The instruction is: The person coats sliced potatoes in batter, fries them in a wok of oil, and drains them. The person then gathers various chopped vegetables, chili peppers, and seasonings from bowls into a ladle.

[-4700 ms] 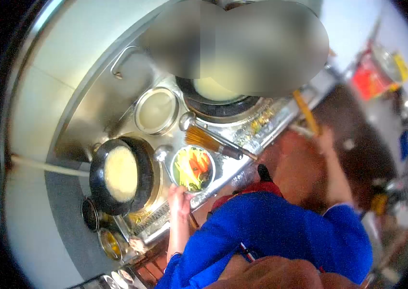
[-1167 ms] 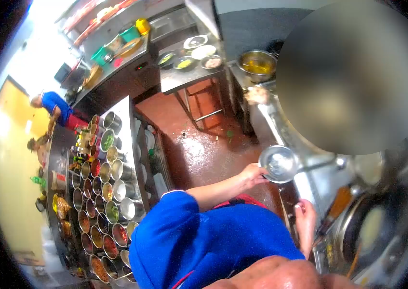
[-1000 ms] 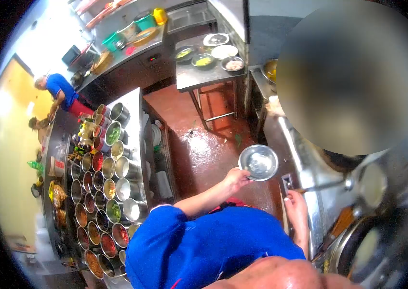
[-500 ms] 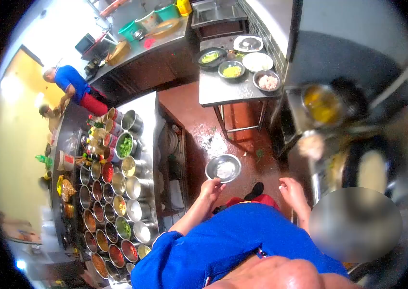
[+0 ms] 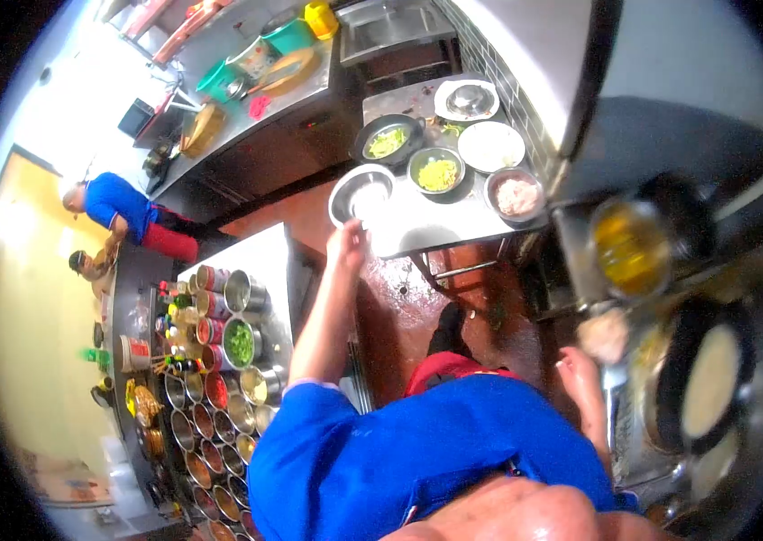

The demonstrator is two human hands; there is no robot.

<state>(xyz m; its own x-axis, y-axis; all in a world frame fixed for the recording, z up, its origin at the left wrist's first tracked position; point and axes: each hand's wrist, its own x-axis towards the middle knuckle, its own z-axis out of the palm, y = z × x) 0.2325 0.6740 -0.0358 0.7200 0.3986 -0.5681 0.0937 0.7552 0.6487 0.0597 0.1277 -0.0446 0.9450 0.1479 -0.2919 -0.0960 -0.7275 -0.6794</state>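
My left hand (image 5: 348, 245) is stretched forward, its fingers closed on the near rim of a steel bowl (image 5: 338, 204). Something whitish shows inside the bowl, too washed out to name. The bowl is at the front left edge of the metal side table (image 5: 399, 236); I cannot tell whether it rests there. Close by on that table are a dark pan of green vegetables (image 5: 388, 142) and a bowl of yellow-green pieces (image 5: 437, 175). My right hand (image 5: 581, 374) hangs low beside the stove, fingers loosely curled and apart, seemingly holding nothing.
A bowl of pale pink meat (image 5: 516, 196), a white plate (image 5: 491, 147) and a lidded dish (image 5: 468, 99) stand on the table. Right, the stove holds a pot of yellow oil (image 5: 631, 248) and a wok (image 5: 710, 379). Left are several ingredient pots (image 5: 242, 343) and a co-worker (image 5: 120, 207).
My left hand has carried the steel bowl forward and left, from above the floor to the side table's edge. My right hand has shifted slightly right and down in view. The camera view has turned.
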